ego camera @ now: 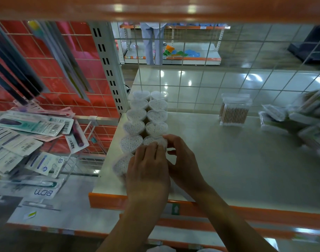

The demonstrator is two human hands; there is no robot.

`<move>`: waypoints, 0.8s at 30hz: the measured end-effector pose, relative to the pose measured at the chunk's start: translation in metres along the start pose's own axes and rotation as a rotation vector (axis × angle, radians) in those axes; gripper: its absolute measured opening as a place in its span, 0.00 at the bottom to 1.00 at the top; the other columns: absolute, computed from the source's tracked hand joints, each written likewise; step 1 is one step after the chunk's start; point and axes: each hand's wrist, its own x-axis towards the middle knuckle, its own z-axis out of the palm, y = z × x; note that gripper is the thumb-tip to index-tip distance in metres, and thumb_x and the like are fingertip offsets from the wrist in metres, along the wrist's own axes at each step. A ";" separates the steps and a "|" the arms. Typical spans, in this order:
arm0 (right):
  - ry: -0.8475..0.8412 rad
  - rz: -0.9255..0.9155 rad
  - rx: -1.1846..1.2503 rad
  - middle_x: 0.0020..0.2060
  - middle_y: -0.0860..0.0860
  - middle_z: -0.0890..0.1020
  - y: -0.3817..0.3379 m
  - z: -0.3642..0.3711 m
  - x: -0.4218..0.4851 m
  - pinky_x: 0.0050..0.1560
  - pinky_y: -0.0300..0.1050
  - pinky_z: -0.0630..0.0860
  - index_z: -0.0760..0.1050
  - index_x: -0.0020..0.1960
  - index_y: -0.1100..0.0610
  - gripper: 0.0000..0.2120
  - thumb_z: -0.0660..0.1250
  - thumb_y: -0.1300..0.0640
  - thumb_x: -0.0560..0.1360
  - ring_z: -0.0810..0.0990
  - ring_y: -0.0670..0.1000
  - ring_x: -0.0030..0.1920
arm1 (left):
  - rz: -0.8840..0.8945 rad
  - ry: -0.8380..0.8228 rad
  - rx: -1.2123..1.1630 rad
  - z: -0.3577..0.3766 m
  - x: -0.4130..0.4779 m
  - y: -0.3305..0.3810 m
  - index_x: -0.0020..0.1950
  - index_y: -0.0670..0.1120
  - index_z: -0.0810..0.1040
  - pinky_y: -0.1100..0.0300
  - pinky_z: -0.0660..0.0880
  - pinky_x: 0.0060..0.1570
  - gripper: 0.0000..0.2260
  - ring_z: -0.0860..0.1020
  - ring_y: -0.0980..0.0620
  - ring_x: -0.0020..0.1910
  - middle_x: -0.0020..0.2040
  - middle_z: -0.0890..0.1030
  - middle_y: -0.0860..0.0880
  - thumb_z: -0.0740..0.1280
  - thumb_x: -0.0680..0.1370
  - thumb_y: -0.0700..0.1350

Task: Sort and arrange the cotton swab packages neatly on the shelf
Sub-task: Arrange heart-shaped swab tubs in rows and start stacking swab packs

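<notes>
Heart-shaped boxes [135,128] ran in two rows back from the shelf's [228,170] near-left corner. The left hand [148,166] lay flat on the right row's front box [153,140]; the right hand [181,157] curled round its right side.

Place: a shop.
Shelf: long orange-edged shelf [228,160] with goods in rows.
Packs: barcode packs [37,124] piled beside it.
</notes>
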 end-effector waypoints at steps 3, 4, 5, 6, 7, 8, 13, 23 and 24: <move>-0.013 0.007 -0.017 0.57 0.52 0.77 -0.001 0.000 0.000 0.54 0.43 0.77 0.70 0.63 0.60 0.22 0.72 0.62 0.71 0.77 0.48 0.56 | -0.014 0.000 0.011 -0.001 0.000 0.002 0.48 0.40 0.83 0.53 0.78 0.37 0.26 0.81 0.44 0.42 0.43 0.83 0.43 0.82 0.51 0.39; -0.016 0.010 -0.025 0.57 0.51 0.77 -0.001 0.000 0.000 0.54 0.43 0.76 0.69 0.63 0.60 0.23 0.72 0.61 0.71 0.77 0.48 0.56 | -0.016 0.003 0.011 -0.001 0.000 0.002 0.48 0.40 0.83 0.53 0.79 0.37 0.26 0.81 0.44 0.42 0.44 0.83 0.43 0.82 0.52 0.39; -0.018 0.015 -0.029 0.57 0.51 0.77 -0.001 0.000 -0.001 0.54 0.42 0.76 0.69 0.63 0.59 0.23 0.72 0.61 0.71 0.77 0.47 0.55 | -0.018 0.008 0.011 -0.001 0.000 0.002 0.49 0.40 0.83 0.53 0.79 0.37 0.26 0.81 0.44 0.43 0.44 0.83 0.44 0.82 0.52 0.39; -0.019 0.021 -0.032 0.57 0.50 0.77 -0.001 -0.001 -0.001 0.54 0.39 0.75 0.68 0.64 0.58 0.23 0.72 0.60 0.71 0.76 0.45 0.55 | -0.018 0.012 0.012 -0.001 -0.001 0.003 0.49 0.40 0.83 0.53 0.79 0.38 0.26 0.82 0.44 0.43 0.45 0.83 0.44 0.82 0.52 0.39; -0.022 0.027 -0.035 0.57 0.49 0.76 -0.001 -0.001 -0.002 0.54 0.36 0.74 0.68 0.64 0.58 0.24 0.72 0.60 0.71 0.76 0.44 0.55 | -0.017 0.017 0.013 -0.002 -0.001 0.004 0.49 0.40 0.83 0.53 0.79 0.37 0.26 0.82 0.44 0.44 0.45 0.83 0.44 0.82 0.52 0.40; -0.025 0.038 -0.042 0.57 0.48 0.76 -0.001 -0.002 -0.004 0.54 0.34 0.73 0.67 0.65 0.57 0.25 0.73 0.60 0.71 0.76 0.43 0.55 | -0.012 0.023 0.013 -0.002 -0.002 0.004 0.49 0.40 0.83 0.53 0.79 0.37 0.26 0.82 0.44 0.44 0.45 0.83 0.44 0.82 0.52 0.40; -0.018 0.092 -0.093 0.57 0.53 0.76 0.003 -0.016 -0.010 0.54 0.31 0.71 0.66 0.66 0.59 0.28 0.73 0.59 0.70 0.76 0.47 0.55 | 0.080 0.087 -0.031 -0.003 -0.002 0.016 0.45 0.39 0.83 0.52 0.79 0.36 0.23 0.82 0.43 0.42 0.43 0.82 0.43 0.82 0.51 0.37; 0.000 0.220 -0.322 0.66 0.51 0.72 0.006 -0.075 -0.021 0.67 0.42 0.67 0.66 0.69 0.56 0.26 0.69 0.55 0.74 0.70 0.49 0.66 | 0.136 -0.010 -0.075 0.020 0.008 0.059 0.53 0.41 0.82 0.54 0.79 0.41 0.26 0.82 0.45 0.47 0.48 0.84 0.45 0.80 0.56 0.37; -0.004 0.233 -0.350 0.66 0.51 0.72 0.007 -0.081 -0.023 0.67 0.39 0.63 0.66 0.70 0.55 0.26 0.69 0.55 0.74 0.69 0.49 0.67 | 0.135 -0.024 -0.078 0.023 0.010 0.065 0.53 0.41 0.82 0.53 0.79 0.41 0.25 0.82 0.45 0.47 0.48 0.84 0.45 0.80 0.57 0.36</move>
